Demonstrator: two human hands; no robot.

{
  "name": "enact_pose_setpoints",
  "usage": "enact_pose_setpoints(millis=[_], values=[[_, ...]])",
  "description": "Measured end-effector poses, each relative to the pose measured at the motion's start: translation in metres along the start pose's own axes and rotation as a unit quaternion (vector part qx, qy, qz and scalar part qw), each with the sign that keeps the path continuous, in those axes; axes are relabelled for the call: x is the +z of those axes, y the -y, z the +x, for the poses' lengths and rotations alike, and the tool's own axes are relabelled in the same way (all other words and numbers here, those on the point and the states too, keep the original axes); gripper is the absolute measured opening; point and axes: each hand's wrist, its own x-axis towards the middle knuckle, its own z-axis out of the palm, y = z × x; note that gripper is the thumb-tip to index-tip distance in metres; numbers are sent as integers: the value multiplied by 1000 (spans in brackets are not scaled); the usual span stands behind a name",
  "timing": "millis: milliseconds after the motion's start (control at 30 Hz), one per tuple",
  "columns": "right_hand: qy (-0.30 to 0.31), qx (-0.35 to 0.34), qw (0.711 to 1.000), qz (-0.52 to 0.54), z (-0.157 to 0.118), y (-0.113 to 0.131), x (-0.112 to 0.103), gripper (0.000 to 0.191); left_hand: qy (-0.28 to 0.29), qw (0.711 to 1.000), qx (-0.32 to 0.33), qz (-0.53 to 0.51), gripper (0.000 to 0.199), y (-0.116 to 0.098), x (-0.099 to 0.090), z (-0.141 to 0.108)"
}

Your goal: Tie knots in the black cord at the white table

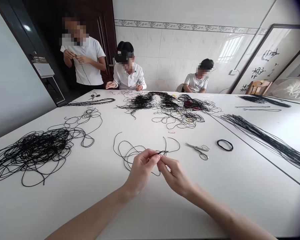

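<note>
Both hands (pixel 141 170) (pixel 176 175) around cord (pixel 155 154), calligraphy (pixel 259 71) beyond

I see thin black cord (pixel 164 152) pinched at the fingertips of the left hand (pixel 141 168) and right hand (pixel 175 173), a short stretch showing between them. Its slack sprawls in loose, uneven loops to the left, one tip pointing far. To the right it bends in a small arc; a short curve shows just near of the fingertips. I cannot tell whether it is one length.
</note>
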Motion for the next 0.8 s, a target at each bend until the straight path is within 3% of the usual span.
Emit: enact_pose_setpoints(millis=[267,400,500,567,600,667,800], values=[[36,-27,999,-8,0,-2,7,29,-3,999,-33,-13,19,-1,0,1],[44,-63,996,-38,2,-3,6,31,-32,999,-42,13,22,4,-7,11],[21,-107,992,-66,2,-5,0,29,-61,996,-23,52,21,5,-18,20],[-25,-122,989,-80,3,-7,-8,17,-69,993,1,94,21,3,-24,23],[-51,-122,987,-87,4,-8,-12,10,-66,991,15,117,19,2,-25,23],[-89,-114,985,-98,6,-11,-19,16,-42,986,44,158,16,0,-24,21],[-83,-106,985,-110,9,-13,-24,12,17,976,92,197,12,1,-17,12]])
